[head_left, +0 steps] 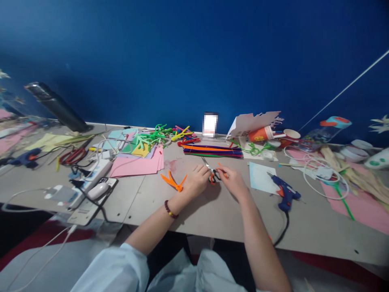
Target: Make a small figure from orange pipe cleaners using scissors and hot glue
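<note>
Both my hands meet over the middle of the grey table [212, 211]. My left hand [197, 181], with a dark red bead bracelet on the wrist, is curled closed and holds orange pipe cleaners [174, 182] that stick out to its left. My right hand [233, 181] is closed too, its fingers pinched around the dark handles of a pair of scissors [212, 171]. The scissor blades point up and left between the two hands, and an orange pipe cleaner piece lies by the fingers.
A bundle of coloured pipe cleaners [212, 151] and pink paper sheets [138, 165] lie behind my hands. A blue glue gun [285, 194] rests at the right by a white card [261, 178]. Paper cups [261, 134], cables, a power strip [91, 178] and red scissors [73, 155] crowd the sides.
</note>
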Motion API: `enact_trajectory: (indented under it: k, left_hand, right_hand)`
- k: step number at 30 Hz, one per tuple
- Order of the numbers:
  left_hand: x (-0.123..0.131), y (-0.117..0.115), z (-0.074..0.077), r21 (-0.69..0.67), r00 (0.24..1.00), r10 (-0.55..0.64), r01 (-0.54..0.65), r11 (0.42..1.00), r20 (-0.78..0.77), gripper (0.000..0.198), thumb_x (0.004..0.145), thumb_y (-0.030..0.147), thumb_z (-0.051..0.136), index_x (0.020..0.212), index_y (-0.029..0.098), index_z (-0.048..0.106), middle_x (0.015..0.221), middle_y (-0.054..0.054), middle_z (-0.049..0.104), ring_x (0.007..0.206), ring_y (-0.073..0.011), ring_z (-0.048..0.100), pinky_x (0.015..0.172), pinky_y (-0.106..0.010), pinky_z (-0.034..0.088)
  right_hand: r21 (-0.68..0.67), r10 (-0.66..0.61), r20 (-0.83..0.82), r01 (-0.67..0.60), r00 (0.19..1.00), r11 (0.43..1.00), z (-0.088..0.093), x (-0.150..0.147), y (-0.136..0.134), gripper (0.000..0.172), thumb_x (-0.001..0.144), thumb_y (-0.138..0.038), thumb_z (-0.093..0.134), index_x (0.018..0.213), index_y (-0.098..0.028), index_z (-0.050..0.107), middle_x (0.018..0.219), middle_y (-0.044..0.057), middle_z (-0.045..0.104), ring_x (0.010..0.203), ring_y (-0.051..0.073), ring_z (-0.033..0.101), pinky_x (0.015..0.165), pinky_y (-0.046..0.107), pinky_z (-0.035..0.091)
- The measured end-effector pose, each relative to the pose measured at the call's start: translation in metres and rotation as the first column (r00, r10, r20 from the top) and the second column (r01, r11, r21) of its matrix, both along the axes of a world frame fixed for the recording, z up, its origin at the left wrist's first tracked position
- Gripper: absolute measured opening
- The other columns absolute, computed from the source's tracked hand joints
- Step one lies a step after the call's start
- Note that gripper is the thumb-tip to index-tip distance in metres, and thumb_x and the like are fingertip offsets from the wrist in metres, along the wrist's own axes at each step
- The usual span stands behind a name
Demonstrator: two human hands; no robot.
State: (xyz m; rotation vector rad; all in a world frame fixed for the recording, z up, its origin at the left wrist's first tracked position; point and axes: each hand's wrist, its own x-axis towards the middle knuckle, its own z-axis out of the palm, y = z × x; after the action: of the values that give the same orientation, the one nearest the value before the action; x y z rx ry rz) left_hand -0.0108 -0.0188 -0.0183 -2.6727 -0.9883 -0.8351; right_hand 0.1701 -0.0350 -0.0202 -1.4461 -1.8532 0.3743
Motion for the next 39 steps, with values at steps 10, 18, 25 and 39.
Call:
enact_trajectory:
  k: [10, 18, 25, 39]
  left_hand:
    - [-0.003, 0.002, 0.004, 0.013, 0.999, -0.041, 0.041, 0.999, -0.004, 0.018, 0.092, 0.016, 0.041, 0.089, 0.016, 0.059, 0.079, -0.005, 0.055, 0.078, -0.018, 0.048, 0.069, -0.031, 0.039]
    - [-0.001, 0.004, 0.002, -0.014, 0.999, -0.039, 0.039, 0.999, 0.023, 0.02, 0.088, 0.007, 0.041, 0.083, 0.016, 0.059, 0.076, -0.005, 0.053, 0.078, -0.0174, 0.049, 0.067, -0.029, 0.041]
    - [0.001, 0.005, -0.002, -0.037, 0.996, -0.037, 0.04, 0.999, 0.079, 0.02, 0.086, 0.007, 0.041, 0.079, 0.017, 0.058, 0.073, -0.004, 0.052, 0.077, -0.0173, 0.048, 0.065, -0.029, 0.039]
    - [0.004, -0.004, 0.002, -0.038, 0.985, 0.006, 0.001, 0.999, 0.175, 0.026, 0.088, 0.008, 0.036, 0.074, 0.018, 0.056, 0.069, -0.005, 0.05, 0.069, -0.0163, 0.046, 0.06, -0.029, 0.038]
  right_hand:
    - [-0.043, 0.136, 0.018, -0.135, 0.991, 0.99, 0.001, -0.007, -0.002, 0.021, 0.085, -0.022, 0.048, 0.089, -0.022, 0.068, 0.092, 0.004, 0.072, 0.086, 0.019, 0.065, 0.08, 0.034, 0.05]
    - [-0.037, 0.103, 0.137, -0.099, 0.985, 0.994, 0.002, -0.012, -0.002, 0.02, 0.083, -0.019, 0.046, 0.086, -0.021, 0.065, 0.088, 0.006, 0.07, 0.082, 0.021, 0.063, 0.075, 0.034, 0.048]
    - [0.052, 0.028, 0.222, -0.04, 0.975, 0.998, 0.004, -0.024, -0.005, 0.017, 0.081, -0.013, 0.042, 0.072, -0.022, 0.053, 0.073, 0.005, 0.06, 0.073, 0.021, 0.056, 0.068, 0.032, 0.043]
    - [0.252, -0.363, 0.081, 0.333, 0.928, 0.909, -0.005, -0.002, 0.001, 0.013, 0.08, -0.019, 0.045, 0.069, -0.023, 0.049, 0.066, 0.004, 0.057, 0.065, 0.021, 0.052, 0.065, 0.032, 0.042]
